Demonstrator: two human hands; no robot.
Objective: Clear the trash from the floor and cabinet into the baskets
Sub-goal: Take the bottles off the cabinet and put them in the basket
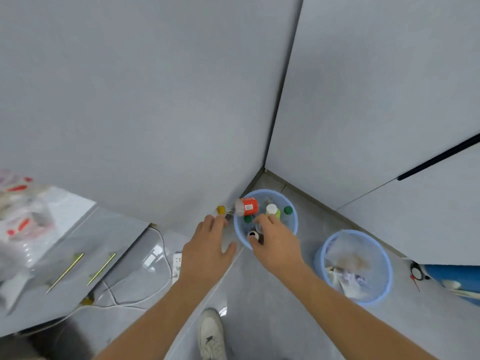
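Note:
A blue basket (293, 224) stands in the wall corner and holds several bottles with green and white caps. A clear bottle with a red label (248, 207) and a yellow cap lies tilted across its left rim. My left hand (207, 246) is spread just below the bottle's neck; I cannot tell whether the fingertips touch it. My right hand (276, 241) is over the basket's near rim, shut on a dark drink can (253, 235) with its silver top facing up. A second blue basket (384, 258) to the right holds crumpled paper and wrappers.
A grey cabinet (85, 255) with two gold handles stands at the left, with clear plastic bags (20, 216) printed in red on top. A white power strip (177, 263) and cables lie on the floor beside it. A blue object (454, 278) sits far right. My white shoe (211, 333) is below.

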